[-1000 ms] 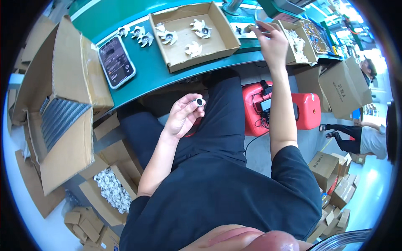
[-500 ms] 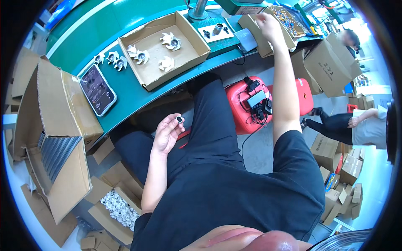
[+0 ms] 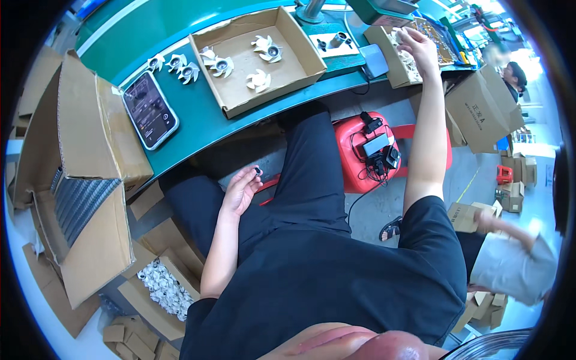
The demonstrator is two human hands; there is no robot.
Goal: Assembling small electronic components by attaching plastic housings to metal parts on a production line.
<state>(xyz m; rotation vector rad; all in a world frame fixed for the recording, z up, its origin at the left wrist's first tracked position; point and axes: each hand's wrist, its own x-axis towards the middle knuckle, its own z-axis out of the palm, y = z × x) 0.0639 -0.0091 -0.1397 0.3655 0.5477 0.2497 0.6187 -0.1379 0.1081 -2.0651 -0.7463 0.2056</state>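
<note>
Green bench (image 3: pixel 191 123) held a fan tray (image 3: pixel 276 92) — left hand (image 3: pixel 241 188) had a ring (image 3: pixel 258 171) pinched, over lap (image 3: pixel 309 180); right hand (image 3: pixel 422 53) was at parts box (image 3: pixel 392 67) — couldn't tell if fingers gripped anything.

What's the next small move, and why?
Probably lift one of the white parts from the carton with the right hand: it appears over them, its grip unclear, while the left hand pinches a small round part.
</note>
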